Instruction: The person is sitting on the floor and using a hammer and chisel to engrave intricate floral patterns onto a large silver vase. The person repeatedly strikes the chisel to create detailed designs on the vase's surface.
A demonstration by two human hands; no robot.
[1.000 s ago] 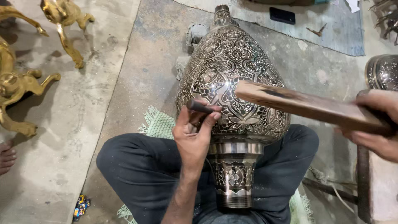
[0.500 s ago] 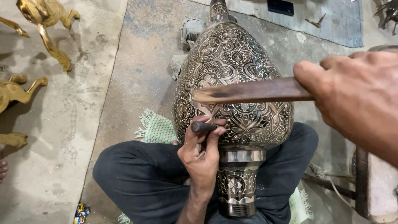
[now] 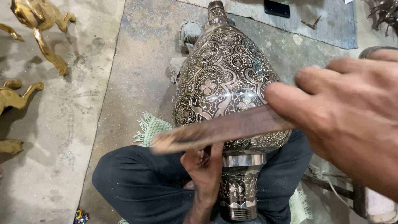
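I see a large engraved metal vase (image 3: 226, 89) lying across my crossed legs (image 3: 141, 182), its neck pointing away over the concrete floor (image 3: 137, 54) and its foot near my body. My right hand (image 3: 352, 120) is close to the camera, closed around one end of a long wooden stick (image 3: 219, 130) that lies blurred across the lower belly of the vase. My left hand (image 3: 205, 168) sits just under the stick, against the vase near its collar; its fingers are curled in, but what they pinch is hidden, so I cannot tell. A green fringed mat (image 3: 151, 128) shows under my legs. Brass animal figures (image 3: 39, 25) stand on the floor well apart to the left.
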